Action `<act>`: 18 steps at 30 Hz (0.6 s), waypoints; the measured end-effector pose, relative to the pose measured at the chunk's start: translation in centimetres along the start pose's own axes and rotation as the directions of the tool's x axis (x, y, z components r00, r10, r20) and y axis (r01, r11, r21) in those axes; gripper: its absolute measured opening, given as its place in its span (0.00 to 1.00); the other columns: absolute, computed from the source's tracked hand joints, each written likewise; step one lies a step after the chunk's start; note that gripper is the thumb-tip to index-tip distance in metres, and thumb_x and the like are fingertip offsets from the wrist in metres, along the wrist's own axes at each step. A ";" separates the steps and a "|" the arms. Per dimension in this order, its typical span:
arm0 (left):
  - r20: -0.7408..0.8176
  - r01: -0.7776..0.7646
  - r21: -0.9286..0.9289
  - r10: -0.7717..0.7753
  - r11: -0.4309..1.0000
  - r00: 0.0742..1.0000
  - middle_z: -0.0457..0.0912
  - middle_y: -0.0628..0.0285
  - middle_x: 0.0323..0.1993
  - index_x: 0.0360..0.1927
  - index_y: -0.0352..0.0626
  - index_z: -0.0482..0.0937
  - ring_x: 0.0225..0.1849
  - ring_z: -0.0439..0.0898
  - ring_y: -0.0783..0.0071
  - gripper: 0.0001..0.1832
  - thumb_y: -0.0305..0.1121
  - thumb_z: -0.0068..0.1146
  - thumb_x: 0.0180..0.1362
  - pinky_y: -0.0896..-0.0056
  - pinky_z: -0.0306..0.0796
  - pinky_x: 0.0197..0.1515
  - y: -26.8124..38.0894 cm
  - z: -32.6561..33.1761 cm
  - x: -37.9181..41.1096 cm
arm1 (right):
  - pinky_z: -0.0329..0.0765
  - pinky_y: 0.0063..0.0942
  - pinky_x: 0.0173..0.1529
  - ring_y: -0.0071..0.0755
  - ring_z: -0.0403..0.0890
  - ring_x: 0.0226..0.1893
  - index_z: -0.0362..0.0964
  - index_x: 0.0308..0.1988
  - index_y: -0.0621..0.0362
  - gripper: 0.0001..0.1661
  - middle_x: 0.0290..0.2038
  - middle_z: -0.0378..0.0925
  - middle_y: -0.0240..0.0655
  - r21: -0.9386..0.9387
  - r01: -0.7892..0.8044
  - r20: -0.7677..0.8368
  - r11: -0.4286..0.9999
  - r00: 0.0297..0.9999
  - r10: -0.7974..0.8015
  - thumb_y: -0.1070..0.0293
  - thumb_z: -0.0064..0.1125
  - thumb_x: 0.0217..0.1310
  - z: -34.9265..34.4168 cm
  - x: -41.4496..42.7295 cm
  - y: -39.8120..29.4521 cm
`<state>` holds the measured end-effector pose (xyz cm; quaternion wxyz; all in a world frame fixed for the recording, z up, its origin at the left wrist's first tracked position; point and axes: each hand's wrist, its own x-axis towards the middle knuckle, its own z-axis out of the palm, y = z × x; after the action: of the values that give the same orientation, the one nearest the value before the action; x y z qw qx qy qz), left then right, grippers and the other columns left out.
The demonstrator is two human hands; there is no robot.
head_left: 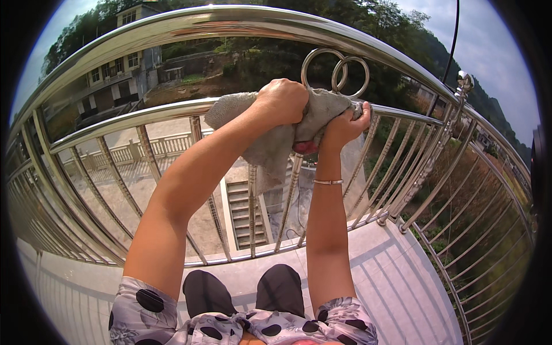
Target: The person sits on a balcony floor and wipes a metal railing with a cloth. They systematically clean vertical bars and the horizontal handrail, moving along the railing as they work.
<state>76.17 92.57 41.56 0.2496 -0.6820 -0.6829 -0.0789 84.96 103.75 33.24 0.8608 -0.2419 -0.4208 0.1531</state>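
A grey cloth [274,146] is draped over the middle rail [142,120] of a stainless steel balcony railing and hangs down in front of the balusters. My left hand [284,101] is closed in a fist on the cloth, just left of two interlocking metal rings [361,77]. Lower and to the right, my right hand [347,125] grips the cloth at the rail beneath the rings, its thumb and fingers partly hidden by the fabric. Between the hands, a red patch [305,147] shows at the cloth's lower fold. The rings stand between the middle rail and the thick top rail [267,21].
Vertical balusters [215,224] run down to a tiled floor [388,276]. At the right, a corner post [448,116] with a ball top joins another railing section. Beyond and below lie concrete stairs [246,211], a paved yard and a building [112,82].
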 end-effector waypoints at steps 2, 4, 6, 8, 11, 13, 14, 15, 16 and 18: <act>-0.219 -0.023 0.043 0.032 0.999 0.975 0.81 0.50 0.30 0.34 0.36 0.76 0.35 0.82 0.55 0.12 0.30 0.57 0.44 0.60 0.76 0.34 -0.6 1.6 -0.2 | 0.54 0.45 0.63 0.56 0.58 0.58 0.60 0.54 0.71 0.25 0.55 0.60 0.54 -0.047 0.029 -0.052 0.998 0.998 -0.032 0.77 0.42 0.55 2.0 -1.8 -1.0; -0.315 -0.037 0.163 0.088 0.986 0.945 0.80 0.51 0.29 0.33 0.36 0.76 0.33 0.82 0.59 0.12 0.30 0.57 0.44 0.65 0.76 0.33 -2.2 3.2 -1.3 | 0.52 0.49 0.63 0.61 0.57 0.57 0.58 0.56 0.70 0.26 0.56 0.59 0.55 -0.126 0.244 0.129 0.962 0.965 -0.228 0.76 0.41 0.56 2.0 -6.8 -3.3; -0.322 -0.067 0.236 0.143 0.969 0.936 0.78 0.53 0.30 0.36 0.34 0.75 0.34 0.82 0.61 0.14 0.31 0.57 0.45 0.67 0.75 0.33 -4.9 2.4 -4.8 | 0.51 0.50 0.63 0.62 0.56 0.57 0.54 0.59 0.67 0.27 0.56 0.58 0.56 -0.035 0.353 0.323 0.935 0.889 -0.323 0.76 0.39 0.58 1.1 -10.5 -5.0; -0.355 -0.082 0.255 0.173 0.963 0.919 0.77 0.54 0.33 0.38 0.35 0.74 0.35 0.81 0.61 0.15 0.33 0.57 0.49 0.65 0.75 0.34 -6.8 0.4 -8.6 | 0.59 0.46 0.60 0.54 0.63 0.54 0.54 0.60 0.65 0.26 0.55 0.61 0.52 0.166 0.227 0.287 0.960 0.920 -0.268 0.75 0.36 0.62 0.8 -14.7 -5.8; -0.371 -0.044 0.221 0.125 0.974 0.920 0.78 0.54 0.33 0.38 0.37 0.74 0.35 0.81 0.59 0.14 0.38 0.53 0.55 0.62 0.74 0.36 -7.4 0.4 -9.4 | 0.69 0.40 0.53 0.44 0.71 0.50 0.58 0.59 0.67 0.23 0.53 0.67 0.47 0.509 -0.718 0.501 0.474 0.696 0.515 0.75 0.36 0.64 0.5 -12.5 -5.5; -0.298 -0.004 0.176 0.057 0.984 0.953 0.79 0.53 0.30 0.36 0.38 0.75 0.34 0.81 0.58 0.15 0.41 0.49 0.59 0.61 0.74 0.36 -7.3 -0.1 -8.8 | 0.74 0.30 0.49 0.36 0.76 0.47 0.64 0.53 0.65 0.21 0.49 0.72 0.40 0.581 -0.813 0.638 0.044 0.488 0.596 0.68 0.36 0.65 1.7 -9.4 -3.2; -0.234 0.043 0.134 -0.010 0.990 0.972 0.80 0.53 0.29 0.35 0.39 0.76 0.34 0.81 0.58 0.16 0.43 0.47 0.60 0.60 0.74 0.37 -6.9 -0.7 -7.4 | 0.74 0.30 0.51 0.35 0.75 0.49 0.66 0.52 0.65 0.22 0.49 0.73 0.40 0.554 -0.800 0.722 -0.230 0.324 0.612 0.64 0.35 0.65 3.6 -8.7 -2.8; -0.273 -0.022 0.113 0.053 0.993 0.961 0.81 0.53 0.28 0.34 0.39 0.76 0.33 0.81 0.57 0.16 0.42 0.45 0.61 0.60 0.74 0.36 -6.3 -0.7 -5.3 | 0.74 0.31 0.51 0.37 0.75 0.49 0.66 0.51 0.65 0.23 0.49 0.73 0.41 0.631 -0.742 0.693 -0.228 0.406 0.596 0.63 0.34 0.65 4.9 -8.0 -3.4; -0.284 -0.080 0.095 0.104 0.992 0.953 0.81 0.52 0.27 0.33 0.39 0.77 0.32 0.81 0.57 0.15 0.40 0.44 0.61 0.59 0.74 0.36 -5.5 0.7 -3.8 | 0.74 0.33 0.52 0.39 0.75 0.49 0.66 0.51 0.64 0.23 0.49 0.73 0.41 0.694 -0.677 0.658 -0.243 0.461 0.596 0.61 0.34 0.65 5.7 -8.6 -3.3; -0.195 -0.039 0.074 0.053 0.996 0.979 0.81 0.53 0.31 0.34 0.40 0.76 0.34 0.81 0.56 0.11 0.35 0.44 0.58 0.57 0.74 0.38 -3.4 0.5 -3.1 | 0.68 0.40 0.58 0.45 0.69 0.55 0.63 0.55 0.64 0.23 0.56 0.65 0.47 0.787 -0.608 0.549 -0.107 0.610 0.571 0.65 0.35 0.64 4.7 -8.8 -5.2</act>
<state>72.58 89.88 40.51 0.3415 -0.6772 -0.6413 -0.1164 76.26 96.68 32.82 0.6458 0.1707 -0.0959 0.7379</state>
